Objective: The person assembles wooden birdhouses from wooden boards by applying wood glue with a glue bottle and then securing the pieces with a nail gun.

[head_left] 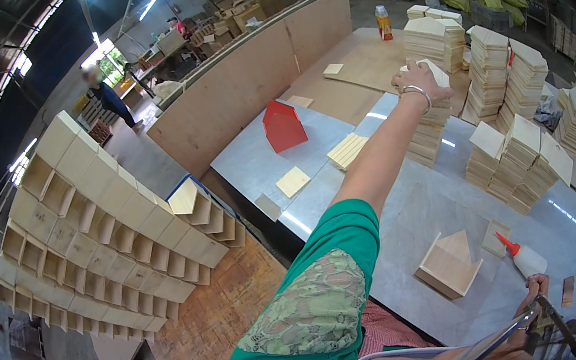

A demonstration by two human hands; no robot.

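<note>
While outstretched, left hand [422, 78] seemingly grasps panel stack [428, 120]

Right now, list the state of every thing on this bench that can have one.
left hand: stretched out, resting on top of a stack of wood panels.
right hand: only partly in view at the lower edge, grip unclear.
glue bottle: red nozzle on, leaning.
unpainted wooden house: lying flat, open side up.
red house: upright.
</note>
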